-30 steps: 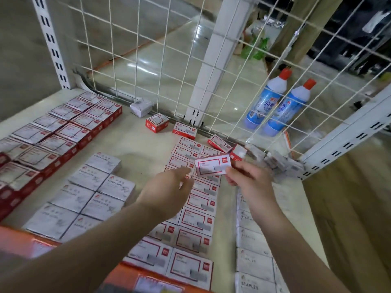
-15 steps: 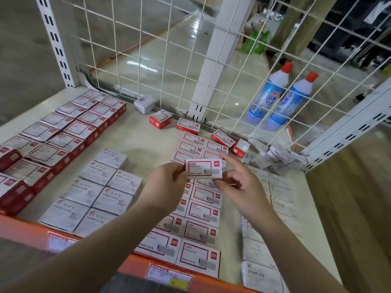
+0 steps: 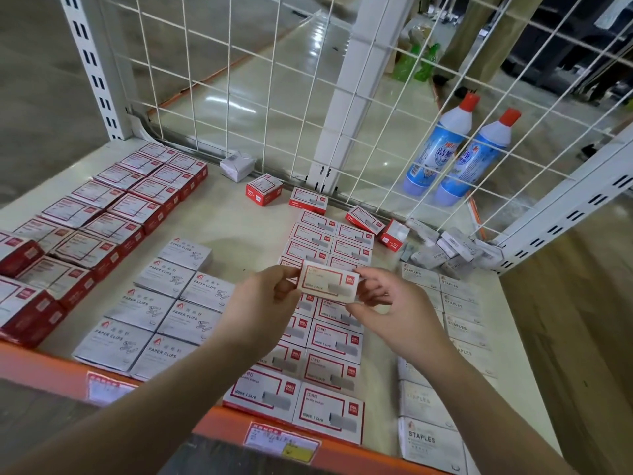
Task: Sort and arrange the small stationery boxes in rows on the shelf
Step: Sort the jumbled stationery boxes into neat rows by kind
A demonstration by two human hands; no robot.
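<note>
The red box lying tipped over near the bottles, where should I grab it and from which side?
Pinch the red box across its two short red sides, coming down from above. It leans on an edge apart from the rows, with the wire grid close behind and a jumble of grey boxes to its right, so above is the open approach.

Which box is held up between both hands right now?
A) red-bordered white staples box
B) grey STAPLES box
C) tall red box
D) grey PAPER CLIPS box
A: the left hand and right hand pinch the ends of a red-bordered white staples box above the matching rows.
</note>
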